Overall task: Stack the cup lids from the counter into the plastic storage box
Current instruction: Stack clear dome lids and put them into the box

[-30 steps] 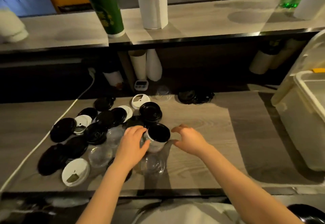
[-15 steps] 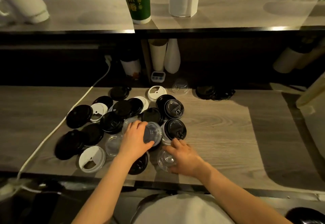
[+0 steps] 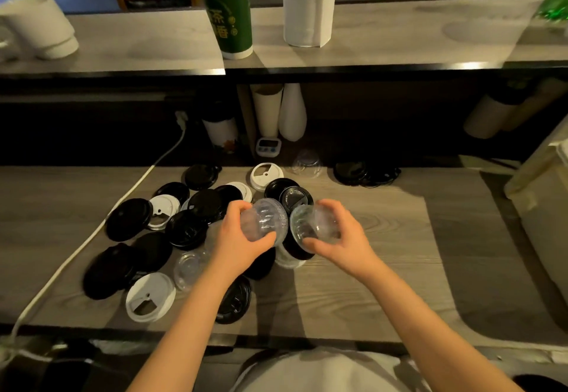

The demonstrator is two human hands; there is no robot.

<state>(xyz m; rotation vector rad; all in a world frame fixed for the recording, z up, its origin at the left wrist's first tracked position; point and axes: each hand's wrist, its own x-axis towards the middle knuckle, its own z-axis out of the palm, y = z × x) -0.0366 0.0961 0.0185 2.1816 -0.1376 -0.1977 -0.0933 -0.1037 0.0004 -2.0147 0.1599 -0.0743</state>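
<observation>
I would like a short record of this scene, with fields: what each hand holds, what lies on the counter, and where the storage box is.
Left: left hand grips the first clear lid
Right: right hand grips the second clear lid
Held lids: raised above the pile, rims close together, contact unclear
Counter: black lids, white lids and a loose clear lid lie on the counter
Box: storage box at the right edge, only partly in view, inside not visible

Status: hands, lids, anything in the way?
Left hand grips clear lid. Right hand grips second clear lid, edges nearly meeting. Loose lids on counter. Box far right; nothing between.
</observation>
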